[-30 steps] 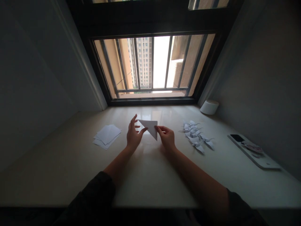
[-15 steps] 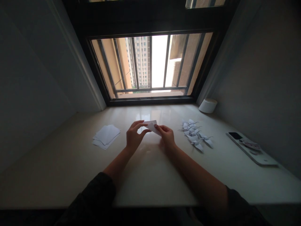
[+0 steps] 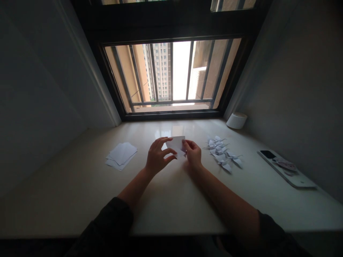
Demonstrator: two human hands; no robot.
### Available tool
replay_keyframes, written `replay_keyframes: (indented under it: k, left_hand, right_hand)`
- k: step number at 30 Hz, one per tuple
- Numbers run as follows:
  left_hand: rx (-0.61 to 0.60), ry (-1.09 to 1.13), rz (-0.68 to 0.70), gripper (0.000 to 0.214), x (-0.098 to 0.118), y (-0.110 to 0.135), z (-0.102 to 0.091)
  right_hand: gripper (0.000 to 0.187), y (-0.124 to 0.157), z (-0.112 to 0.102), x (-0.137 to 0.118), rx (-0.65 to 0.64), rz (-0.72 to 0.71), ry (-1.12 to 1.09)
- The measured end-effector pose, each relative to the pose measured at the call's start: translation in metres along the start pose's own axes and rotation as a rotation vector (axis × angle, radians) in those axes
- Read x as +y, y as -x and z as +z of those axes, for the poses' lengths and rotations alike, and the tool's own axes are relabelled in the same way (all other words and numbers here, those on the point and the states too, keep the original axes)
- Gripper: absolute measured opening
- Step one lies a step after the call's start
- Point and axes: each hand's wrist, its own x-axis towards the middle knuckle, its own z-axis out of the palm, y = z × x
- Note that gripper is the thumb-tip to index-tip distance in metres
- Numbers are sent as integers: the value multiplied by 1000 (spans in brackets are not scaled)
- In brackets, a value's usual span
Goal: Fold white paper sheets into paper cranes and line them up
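A small folded piece of white paper is held up between my hands, just above the sill. With thumb and fingers, my right hand pinches its right edge. My left hand is curved round the left side, its upper fingers at the top edge and its thumb and forefinger near the lower edge. How firmly the left fingertips press the paper is hard to see. To the right of my hands lie several folded paper cranes in a cluster. A loose stack of white paper squares lies to the left.
The pale windowsill carries everything. A phone in a light case lies at the right, and a white round object stands in the back right corner. Behind is a dark-framed window with bars outside.
The paper has been turned so that a broader, squarer face shows. My left hand has shifted slightly right and its fingers have spread wider. My right hand still pinches the right edge.
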Motion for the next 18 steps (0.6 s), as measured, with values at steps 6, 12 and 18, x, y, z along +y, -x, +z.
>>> replay_keyframes:
  k: [6,12,18]
  left_hand:
    - [0,-100,22,9,-11,-1,-6]
    - [-53,-112,-125,15,-35,-3,-13]
    - [-103,134,-291,13,-48,-1,-22]
  right_hand:
    - [42,-6,-3,0,57,34,30]
    - [48,-3,-3,-6,-13,-25,-27]
    - [37,2,-3,-8,-120,-125,81]
